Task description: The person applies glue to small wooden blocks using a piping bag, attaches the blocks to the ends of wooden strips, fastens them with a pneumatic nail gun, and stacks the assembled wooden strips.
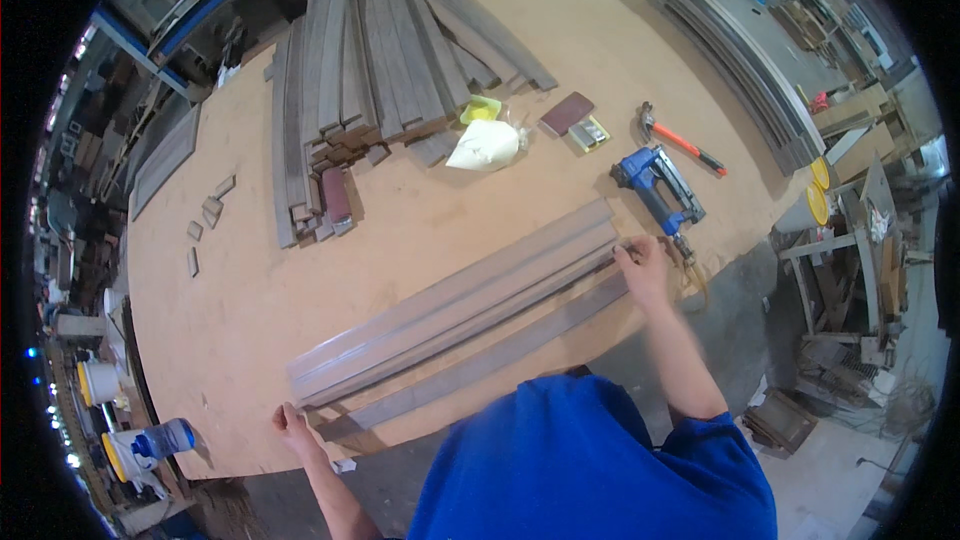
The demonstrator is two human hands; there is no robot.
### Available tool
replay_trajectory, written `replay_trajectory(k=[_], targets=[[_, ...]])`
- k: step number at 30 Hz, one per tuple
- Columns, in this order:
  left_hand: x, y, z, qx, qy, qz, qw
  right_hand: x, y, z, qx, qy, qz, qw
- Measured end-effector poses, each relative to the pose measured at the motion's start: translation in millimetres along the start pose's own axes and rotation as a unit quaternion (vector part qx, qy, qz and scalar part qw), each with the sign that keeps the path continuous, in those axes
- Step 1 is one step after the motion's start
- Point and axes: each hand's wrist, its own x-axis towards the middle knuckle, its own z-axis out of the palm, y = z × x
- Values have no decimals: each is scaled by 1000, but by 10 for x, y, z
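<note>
Across the near part of the table lies a long grooved grey-brown wooden moulding [455, 295]. A separate flat wooden strip [490, 355] runs along its near side. My right hand [645, 265] is closed at the moulding's right end, thumb and fingers pinched on its near edge. At the opposite end, my left hand [291, 429] has its fingers curled together just off the near corner; whatever they hold is too small to make out. Beyond my right hand rests a blue nail gun [657, 185] with a hose fitting.
A large stack of wooden strips [370, 60] covers the far left of the table [230, 330]. An orange-handled hammer [685, 142], a white bag [487, 145] and a sanding block [567, 113] lie mid-table. Long mouldings [735, 70] line the right edge; small offcuts [212, 208] sit left.
</note>
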Motion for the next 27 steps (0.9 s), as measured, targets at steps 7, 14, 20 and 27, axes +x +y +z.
replay_trajectory(k=[7,14,20,27], targets=[[-89,-310,-177,232,-54,78,968,-76,286,-79,-87,5,-74,993],[-344,-88,88,223,-87,118,964,-75,103,-40,-159,11,-112,981],[-406,-148,-361,325,-85,84,938,-227,111,-256,-219,-44,-34,974],[-322,-233,-490,1,-30,-63,998,-236,274,-332,39,15,24,999]])
